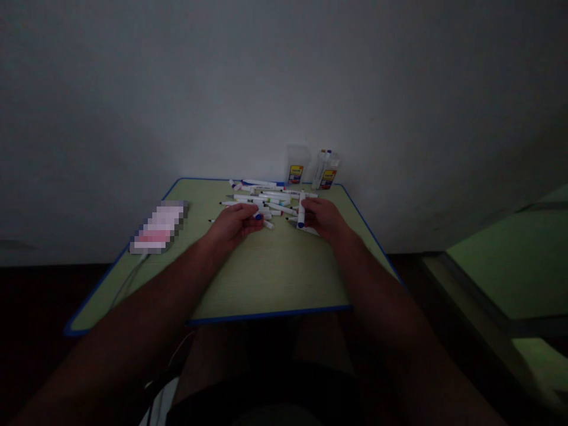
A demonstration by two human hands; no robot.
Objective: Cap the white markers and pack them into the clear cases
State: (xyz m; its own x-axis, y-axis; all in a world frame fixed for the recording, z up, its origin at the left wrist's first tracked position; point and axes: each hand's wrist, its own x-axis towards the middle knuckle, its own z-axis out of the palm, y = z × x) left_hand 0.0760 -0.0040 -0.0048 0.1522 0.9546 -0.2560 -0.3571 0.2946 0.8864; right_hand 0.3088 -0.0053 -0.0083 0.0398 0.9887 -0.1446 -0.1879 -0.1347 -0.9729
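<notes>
My right hand point(326, 217) is closed on a white marker point(302, 208), held nearly upright with its blue end toward me. To its left, my left hand point(235, 222) pinches a small blue-ended marker point(258, 216); most of it is hidden by the fingers, so its full length does not show. Around and behind both hands lies a loose pile of white markers point(248, 197) with differently coloured ends. One short white piece point(268, 225), perhaps a cap, rests just right of my left fingertips. More markers lie partly under my right hand.
A clear plastic box point(298, 157) with a yellow label stands at the table's back edge. Beside it, a second clear box point(332, 171) holds a few markers. On the left of the light green table point(266, 272) lies a blurred-out phone point(160, 228) with a white cable point(126, 279).
</notes>
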